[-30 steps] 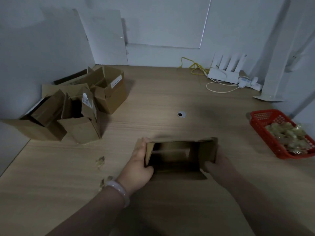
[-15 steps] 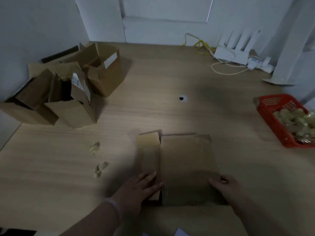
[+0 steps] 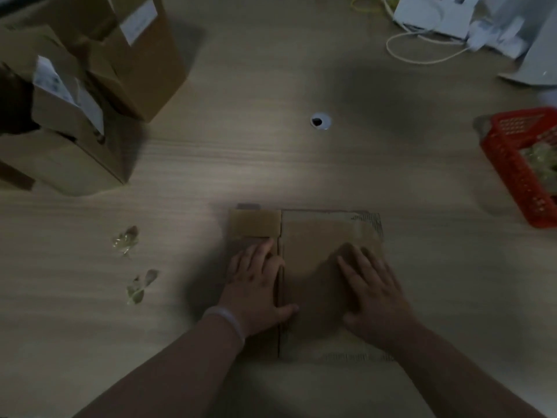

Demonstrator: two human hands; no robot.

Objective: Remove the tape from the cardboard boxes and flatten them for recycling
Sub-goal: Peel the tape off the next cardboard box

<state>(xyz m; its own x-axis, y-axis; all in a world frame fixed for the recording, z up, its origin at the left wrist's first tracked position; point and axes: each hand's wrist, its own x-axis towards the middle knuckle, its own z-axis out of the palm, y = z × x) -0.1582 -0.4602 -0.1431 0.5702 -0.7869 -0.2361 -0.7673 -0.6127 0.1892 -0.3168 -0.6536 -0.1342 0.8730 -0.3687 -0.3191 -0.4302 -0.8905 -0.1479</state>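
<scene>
Here, closest in: left hand [image 3: 256, 285] and right hand [image 3: 370, 294] both lie flat, fingers straight and spread, palms pressing a flattened cardboard box [image 3: 316, 233] onto the worktop [image 3: 271, 170]. Pale bracelet [image 3: 226, 321] on the left wrist. Two crumpled tape scraps [image 3: 125, 241] lie well left of the left hand. Farther out: a grommet hole [image 3: 320, 121] beyond both hands; standing boxes [image 3: 90, 116] far left; a red basket [image 3: 518, 164] far right, with clear wads inside.
</scene>
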